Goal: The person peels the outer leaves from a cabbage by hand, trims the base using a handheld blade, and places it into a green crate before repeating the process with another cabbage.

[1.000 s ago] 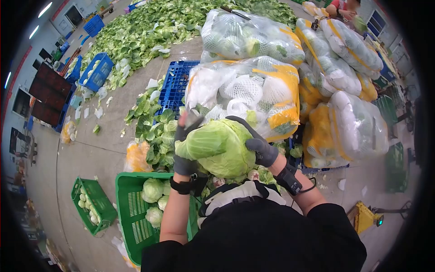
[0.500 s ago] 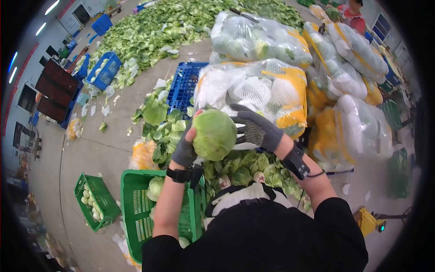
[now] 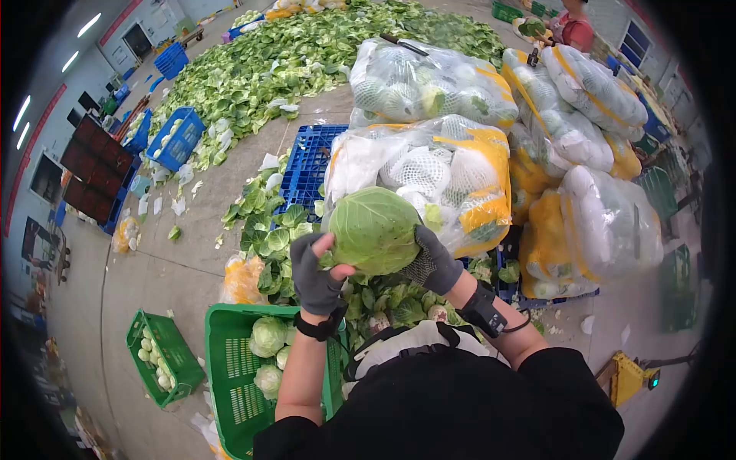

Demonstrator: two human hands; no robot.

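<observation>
A green cabbage (image 3: 374,231) is held up in front of my body, between both gloved hands. My left hand (image 3: 316,274), in a grey glove with bare thumb and fingertip, supports its left side. Against the right side of the cabbage, my right hand (image 3: 434,262) has its gloved fingers wrapped round the lower edge. Below my left forearm is a large green crate (image 3: 230,368) with several cabbages (image 3: 268,336) in it. Beyond the held cabbage lies a clear bag (image 3: 418,170) of net-wrapped cabbages. Loose leaves (image 3: 406,295) lie beneath my hands.
A blue pallet (image 3: 307,172) shows left of the bags. More filled bags (image 3: 606,222) are stacked on the right. A small green crate (image 3: 175,360) stands at left, a blue crate (image 3: 176,139) farther back. A person (image 3: 575,29) is at the top right, beyond the bags.
The cabbage has turned and moved slightly right. My right hand has closed in from spread fingers to grip its side; my left hand has shifted lower on it.
</observation>
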